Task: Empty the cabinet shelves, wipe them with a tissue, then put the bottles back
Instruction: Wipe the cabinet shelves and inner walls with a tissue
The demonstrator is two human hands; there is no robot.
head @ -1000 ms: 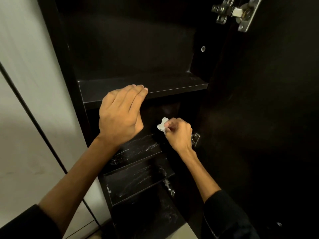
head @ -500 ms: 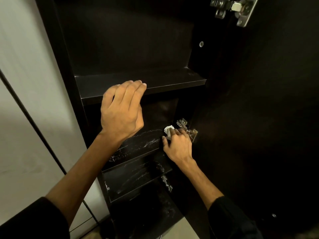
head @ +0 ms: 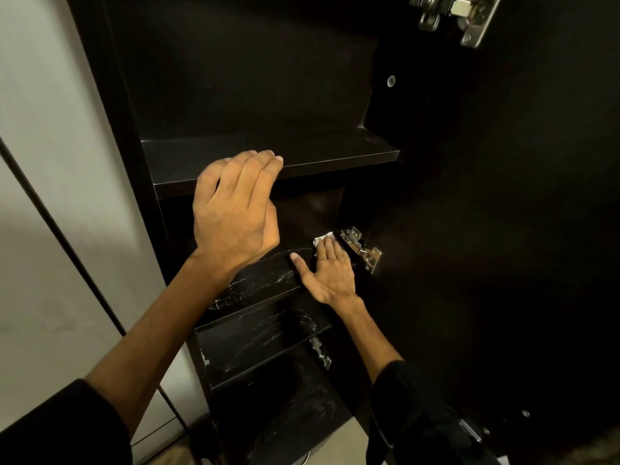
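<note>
**Wiping the second shelf: hazards at the hinge corner**

Our right hand [head: 330,270] lies flat, fingers straight and thumb spread, pressing the tissue [head: 322,237] onto the second shelf [head: 265,280] at its far right corner. Only a small white crumpled edge of the tissue shows beyond the fingertips; the remainder is under the hand. Our left hand [head: 235,213] holds nothing; its fingers are relaxed and slightly bent, with the tips at the front edge of the top shelf [head: 335,152]. We cannot tell whether they rest on that edge or hover just off it.

Hazards, in our judgement:

1. The middle hinge [head: 360,248] sits just beside the right fingertips. A stroke carried further right could catch the tissue on the metal and tear it, or scrape a finger.
2. The tissue is small and thin. Heavy pressure on the whitish residue could shred it and leave lint on the dark surface.
3. The hand covers most of the tissue. Should the tissue slip out, bare skin would smear the residue rather than lift it.

Condition of the shelves: the second shelf carries pale streaks across its front half, and the third shelf [head: 268,344] below shows similar marks. The top shelf appears matte and largely free of streaks. No bottles are visible on the shelves or elsewhere in view. The cabinet door [head: 503,229] stands open at the right.
</note>
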